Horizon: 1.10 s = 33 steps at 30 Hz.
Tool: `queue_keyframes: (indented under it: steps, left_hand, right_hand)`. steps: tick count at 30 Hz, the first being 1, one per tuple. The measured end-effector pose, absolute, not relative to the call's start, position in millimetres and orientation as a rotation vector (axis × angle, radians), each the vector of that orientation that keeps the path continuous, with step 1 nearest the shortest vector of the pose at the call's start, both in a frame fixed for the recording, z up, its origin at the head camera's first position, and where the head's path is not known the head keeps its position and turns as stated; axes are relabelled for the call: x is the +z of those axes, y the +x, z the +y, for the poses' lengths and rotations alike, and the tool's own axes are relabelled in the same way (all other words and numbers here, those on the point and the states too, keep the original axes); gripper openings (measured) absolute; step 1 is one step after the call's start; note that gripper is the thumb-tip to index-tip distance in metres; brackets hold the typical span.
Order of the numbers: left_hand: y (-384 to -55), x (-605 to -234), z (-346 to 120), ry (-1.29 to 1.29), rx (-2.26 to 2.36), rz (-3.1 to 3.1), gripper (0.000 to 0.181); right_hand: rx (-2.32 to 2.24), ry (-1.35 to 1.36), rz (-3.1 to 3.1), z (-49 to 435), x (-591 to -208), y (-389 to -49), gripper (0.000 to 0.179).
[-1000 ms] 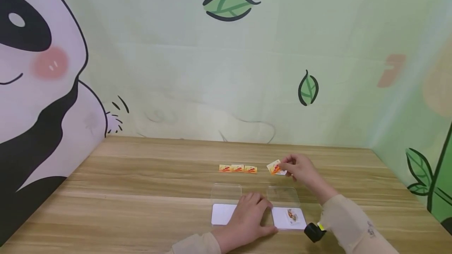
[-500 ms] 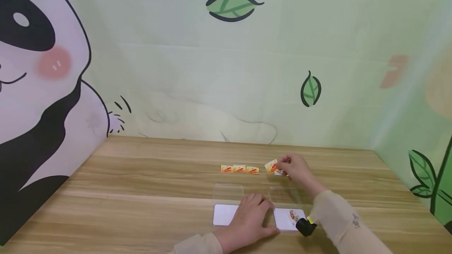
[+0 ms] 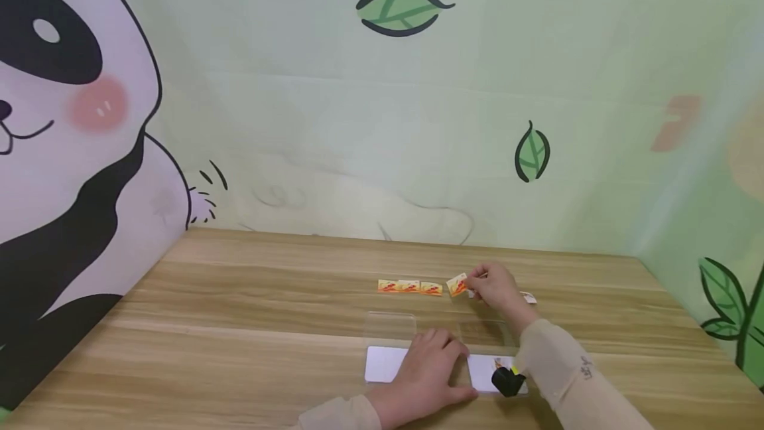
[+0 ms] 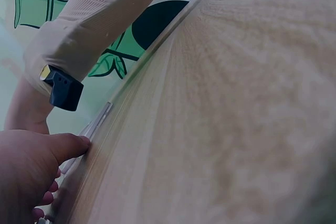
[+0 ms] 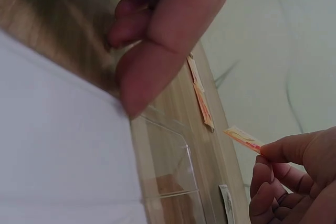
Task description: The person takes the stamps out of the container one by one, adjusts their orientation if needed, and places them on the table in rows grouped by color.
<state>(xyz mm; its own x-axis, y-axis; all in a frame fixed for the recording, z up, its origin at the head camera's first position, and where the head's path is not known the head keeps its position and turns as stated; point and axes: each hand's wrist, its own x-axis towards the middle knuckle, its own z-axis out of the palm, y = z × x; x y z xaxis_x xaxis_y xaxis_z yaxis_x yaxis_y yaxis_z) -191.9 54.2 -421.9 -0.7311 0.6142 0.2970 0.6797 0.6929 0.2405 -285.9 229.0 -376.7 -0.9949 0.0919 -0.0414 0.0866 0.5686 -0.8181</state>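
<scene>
My right hand (image 3: pixel 495 285) pinches a small orange-and-yellow picture card (image 3: pixel 457 285) between thumb and fingertips, above the table's far part. In the right wrist view that card (image 5: pixel 244 139) is tilted, gripped at one end. A row of three similar cards (image 3: pixel 409 286) lies just left of it. My left hand (image 3: pixel 422 371) rests between two flat white boxes; its thumb and index finger touch the near-left edge of the right box (image 3: pixel 480 371). It partly covers the left box (image 3: pixel 384 363). On the right box a small picture card (image 3: pixel 498 363) is mostly hidden behind the black wrist camera.
Clear lids (image 3: pixel 390 328) stand folded back behind the boxes. A whitish card (image 3: pixel 528 298) lies right of my right hand, and another is partly hidden under it. The wooden table (image 3: pixel 239 310) meets a printed cloth backdrop (image 3: pixel 286 118).
My right hand has moved slightly left with the card, closer to the row of three, uncovering the whitish card at right. My left hand stays at the boxes. The head view has shifted slightly.
</scene>
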Motion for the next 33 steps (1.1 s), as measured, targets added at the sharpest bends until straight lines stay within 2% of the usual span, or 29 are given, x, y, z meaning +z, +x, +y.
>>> queue_keyframes:
  steps: [33]
  left_hand:
    - [-193, -425, 55, -1.029, -0.449, -2.672, 0.045]
  right_hand:
    - [1.302, -0.259, -2.823, 222, -390, -298, 0.012]
